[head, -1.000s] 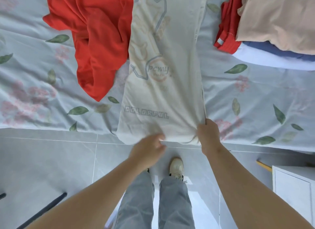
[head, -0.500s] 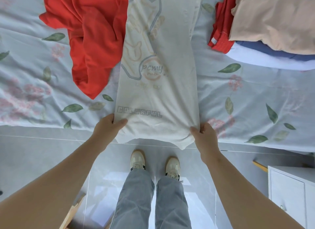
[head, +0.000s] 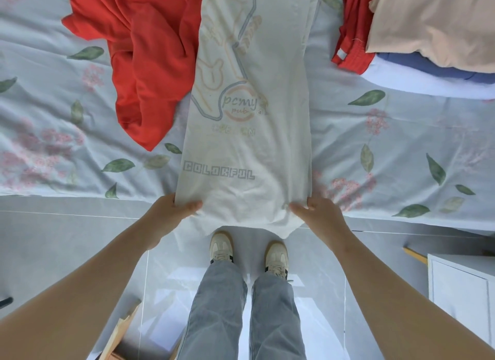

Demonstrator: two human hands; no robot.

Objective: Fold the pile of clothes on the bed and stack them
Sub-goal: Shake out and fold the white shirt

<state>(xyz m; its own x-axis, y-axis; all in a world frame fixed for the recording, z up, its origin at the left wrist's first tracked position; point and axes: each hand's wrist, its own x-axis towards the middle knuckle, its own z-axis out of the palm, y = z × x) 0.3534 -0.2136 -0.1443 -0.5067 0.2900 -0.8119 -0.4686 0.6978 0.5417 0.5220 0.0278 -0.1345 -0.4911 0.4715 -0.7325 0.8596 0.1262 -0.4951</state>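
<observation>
The left hand has shifted from mid-hem to the left corner of the white printed T-shirt. The fingers of it and the right hand pinch the hem. The shirt lies narrow-folded on the bed. Next step, likely: carry the hem toward the collar, edges aligned.

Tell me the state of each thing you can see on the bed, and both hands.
white T-shirt: folded into a long strip, hem overhanging the bed edge.
red garment: crumpled, unfolded.
stack of clothes: folded, piled.
left hand: grips the hem's left corner.
right hand: grips the hem's right corner.
</observation>
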